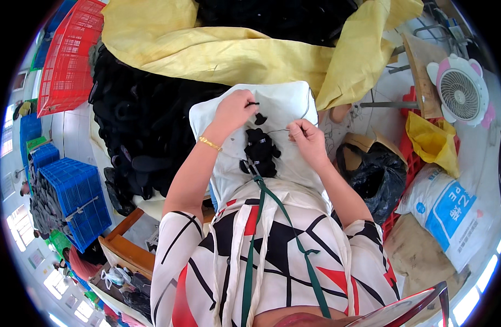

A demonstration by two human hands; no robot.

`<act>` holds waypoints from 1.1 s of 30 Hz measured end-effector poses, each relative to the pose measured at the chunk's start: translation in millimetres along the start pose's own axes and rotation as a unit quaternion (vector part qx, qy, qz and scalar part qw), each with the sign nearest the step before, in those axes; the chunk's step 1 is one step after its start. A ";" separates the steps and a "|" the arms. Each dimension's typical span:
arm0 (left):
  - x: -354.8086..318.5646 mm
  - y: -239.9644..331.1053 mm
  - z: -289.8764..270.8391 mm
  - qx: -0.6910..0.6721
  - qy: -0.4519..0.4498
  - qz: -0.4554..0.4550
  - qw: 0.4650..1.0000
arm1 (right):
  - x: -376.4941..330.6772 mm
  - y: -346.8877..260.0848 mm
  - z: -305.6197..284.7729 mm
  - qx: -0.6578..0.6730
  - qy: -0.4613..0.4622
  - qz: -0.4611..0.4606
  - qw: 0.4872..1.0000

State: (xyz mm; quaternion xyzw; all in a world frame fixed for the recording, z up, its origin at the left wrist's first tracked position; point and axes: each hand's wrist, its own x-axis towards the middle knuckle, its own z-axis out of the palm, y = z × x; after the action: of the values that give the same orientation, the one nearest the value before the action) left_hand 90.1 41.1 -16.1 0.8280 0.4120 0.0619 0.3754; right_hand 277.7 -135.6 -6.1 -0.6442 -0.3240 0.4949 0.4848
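Observation:
A white cloth (223, 169) covers the surface in front of me. On it lies a small pile of black knitted-looking pieces (260, 148); their exact kind is unclear. My left hand (237, 111) is closed above the pile, pinching a small black strip at its fingertips. Just below those fingertips sits a separate black scrap (260, 118). To the right, my right hand (309, 140) is pinched shut on a thin dark thread (278, 130) that runs toward the pile. Metal snips (253, 168) hang from a green cord (278, 200) at the pile's near side.
A large heap of black pieces (147, 120) lies to the left, below yellow sheeting (234, 52). Red (71, 57) and blue crates (84, 201) stand farther left. At right are a black-lined bag (373, 182), a white printed sack (446, 210) and a fan (460, 92).

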 end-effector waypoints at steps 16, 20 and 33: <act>-125.9 29.2 -2.9 -0.550 0.063 -0.088 0.828 | 3.1 -43.8 65.8 -0.008 -0.148 -0.006 0.989; -125.6 7.5 -10.6 -0.383 -0.069 -0.089 0.917 | -0.9 -48.0 70.5 -0.172 -0.167 -0.145 0.960; -149.8 28.0 -21.1 -0.361 0.037 0.026 0.931 | -25.6 -48.5 68.6 -0.098 -0.166 -0.108 0.975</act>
State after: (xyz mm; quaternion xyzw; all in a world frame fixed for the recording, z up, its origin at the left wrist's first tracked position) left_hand 1.5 -66.6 48.8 0.6443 0.3534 0.2470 0.6316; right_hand 207.8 -122.2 45.3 -0.5587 -0.5147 0.5056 0.4090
